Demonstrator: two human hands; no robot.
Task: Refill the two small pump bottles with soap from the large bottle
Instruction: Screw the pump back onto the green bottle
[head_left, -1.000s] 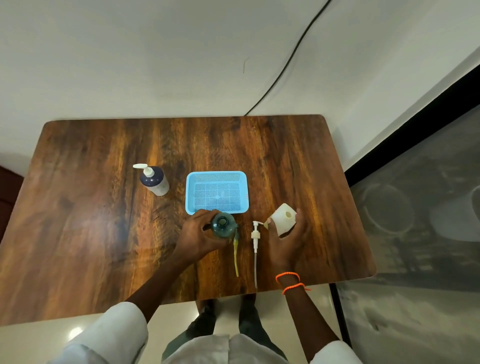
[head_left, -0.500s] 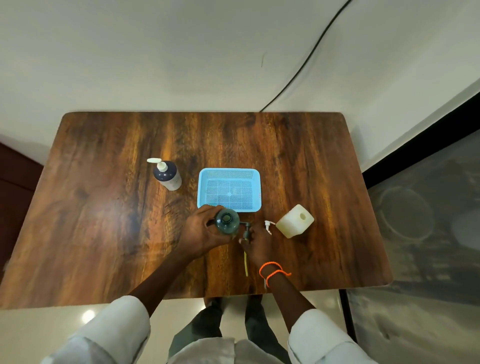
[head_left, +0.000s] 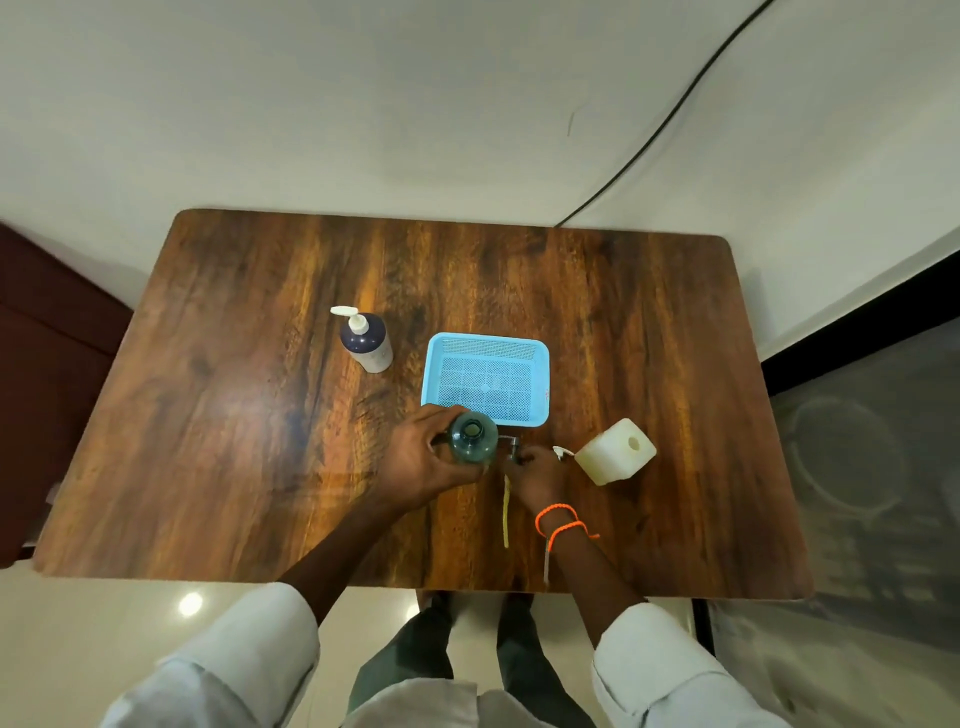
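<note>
The green bottle (head_left: 471, 446) stands open near the table's (head_left: 260, 415) front edge, the left hand (head_left: 421, 465) curled around it. The right hand (head_left: 535, 475) pinches the pump (head_left: 511, 453) beside it. The long yellow tube (head_left: 506, 512) may drip soap or miss the narrow neck.

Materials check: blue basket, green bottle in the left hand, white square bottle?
Blue basket: moulded plastic, matte, judging by the perforated grid floor and uniform colour.
Green bottle: probably translucent plastic, glossy; tinted see-through wall, open neck.
White square bottle: opaque, cream plastic, dull finish, soft rounded edges; it could be a squeezable type, though the view cannot confirm that.
</note>
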